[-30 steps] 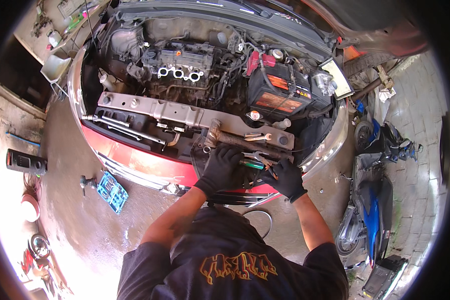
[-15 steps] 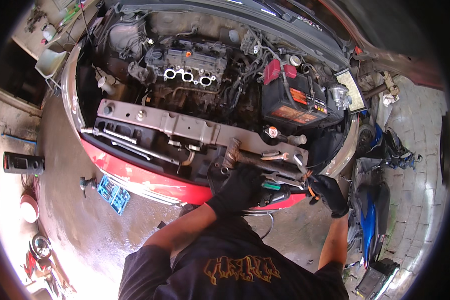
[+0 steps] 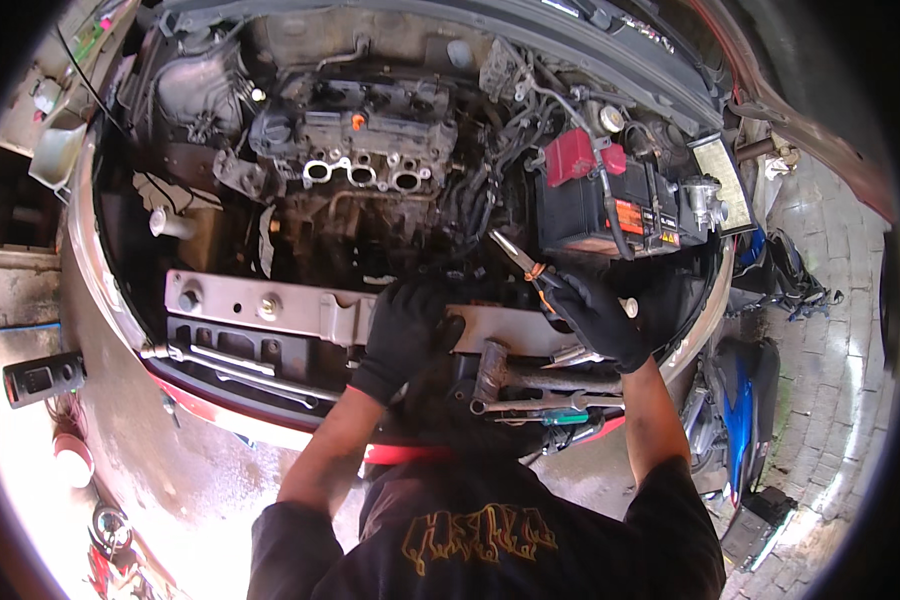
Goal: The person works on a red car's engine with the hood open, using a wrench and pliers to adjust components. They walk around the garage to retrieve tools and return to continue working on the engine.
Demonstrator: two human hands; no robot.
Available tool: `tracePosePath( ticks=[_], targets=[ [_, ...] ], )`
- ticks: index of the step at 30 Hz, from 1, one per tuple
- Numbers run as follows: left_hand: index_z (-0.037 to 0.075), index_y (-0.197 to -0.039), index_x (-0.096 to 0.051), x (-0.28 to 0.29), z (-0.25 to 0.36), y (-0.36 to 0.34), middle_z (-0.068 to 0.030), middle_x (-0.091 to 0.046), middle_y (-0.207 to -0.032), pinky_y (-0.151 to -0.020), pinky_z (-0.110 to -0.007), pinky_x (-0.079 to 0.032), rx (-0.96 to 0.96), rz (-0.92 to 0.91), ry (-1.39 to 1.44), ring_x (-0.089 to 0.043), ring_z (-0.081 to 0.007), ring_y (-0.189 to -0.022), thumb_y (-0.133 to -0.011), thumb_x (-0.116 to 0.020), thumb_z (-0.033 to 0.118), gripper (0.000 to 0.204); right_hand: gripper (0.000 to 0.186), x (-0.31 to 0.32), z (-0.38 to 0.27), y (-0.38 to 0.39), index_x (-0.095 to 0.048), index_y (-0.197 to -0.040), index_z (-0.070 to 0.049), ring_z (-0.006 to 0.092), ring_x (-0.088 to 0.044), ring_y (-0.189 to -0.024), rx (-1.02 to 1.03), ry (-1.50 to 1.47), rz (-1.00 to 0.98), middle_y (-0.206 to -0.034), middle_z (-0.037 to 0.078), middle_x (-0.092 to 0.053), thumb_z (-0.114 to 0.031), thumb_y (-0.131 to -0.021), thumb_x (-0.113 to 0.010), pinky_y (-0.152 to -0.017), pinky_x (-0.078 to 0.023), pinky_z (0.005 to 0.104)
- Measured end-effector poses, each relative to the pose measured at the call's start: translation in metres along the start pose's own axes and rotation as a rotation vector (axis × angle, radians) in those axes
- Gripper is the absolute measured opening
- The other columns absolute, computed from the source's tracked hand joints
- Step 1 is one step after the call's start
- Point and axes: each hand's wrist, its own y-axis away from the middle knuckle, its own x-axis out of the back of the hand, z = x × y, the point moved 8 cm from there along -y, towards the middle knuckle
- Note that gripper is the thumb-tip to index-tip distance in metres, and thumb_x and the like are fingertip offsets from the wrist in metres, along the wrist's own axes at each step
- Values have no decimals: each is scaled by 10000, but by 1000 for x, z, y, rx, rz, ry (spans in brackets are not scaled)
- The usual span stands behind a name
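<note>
My gloved right hand (image 3: pixel 595 320) grips long-nose pliers (image 3: pixel 515 255) with orange handles, held over the engine bay with the tip angled toward the hoses left of the battery (image 3: pixel 600 210). My gloved left hand (image 3: pixel 405 330) rests with curled fingers over the metal crossbar (image 3: pixel 310 313) at the front. Below and right of it lie a rusty steel tool (image 3: pixel 555 380), a spanner (image 3: pixel 530 405) and a green-handled tool (image 3: pixel 565 420). The engine (image 3: pixel 370 120), with open ports on its near side, sits beyond my hands.
Long steel tools (image 3: pixel 250 365) lie along the car's front at left. A raised bonnet (image 3: pixel 810 150) edges the upper right. A scooter (image 3: pixel 740 420) stands at right; a black box (image 3: pixel 40 378) sits at far left, near a white bucket (image 3: pixel 72 460).
Both hands have moved up and forward from the tools on the front ledge. The pliers in my right hand have risen over the engine bay, and my left hand has moved onto the crossbar.
</note>
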Motion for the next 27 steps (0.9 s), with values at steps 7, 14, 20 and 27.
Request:
tracePosePath(
  ticks=[7, 14, 20, 27],
  targets=[
    [66, -1124, -662, 50, 26, 27, -145, -649, -1193, -982, -487, -461, 45, 197, 81, -599, -350, -1139, -842, -725, 234, 333, 287, 26, -2, 92, -581, -1232, 11, 197, -620, -1029, 146, 420, -49, -1079, 110, -617, -22, -951, -633, -892, -496, 324],
    [50, -997, -679, 133, 45, 166, -136, -680, -1115, -868, -432, -515, 275, 532, -17, -647, -351, -1008, -819, -731, 119, 197, 333, -10, 51, 176, -634, -1217, -22, 424, -509, -1250, 548, 1056, 155, -1314, 241, -538, -220, -949, -617, -1053, -403, 501],
    [13, -976, -700, 102, 9, 460, -162, -713, -962, -793, -401, -527, 1008, 938, -15, -681, -350, -888, -879, -714, 146, 164, 374, -30, 66, 188, -647, -1197, -39, 400, -495, -1284, 608, 1000, 54, -1337, 207, -539, -301, -930, -644, -1063, -397, 495],
    [25, -812, -694, -71, 95, 743, -258, -674, -828, -705, -519, -471, 1542, 232, -122, -654, -442, -785, -982, -480, 376, 444, 288, -19, 59, 185, -647, -1150, -30, 399, -555, -1177, 757, 1054, 19, -1193, 192, -618, -208, -928, -690, -1034, -414, 493]
  ],
)
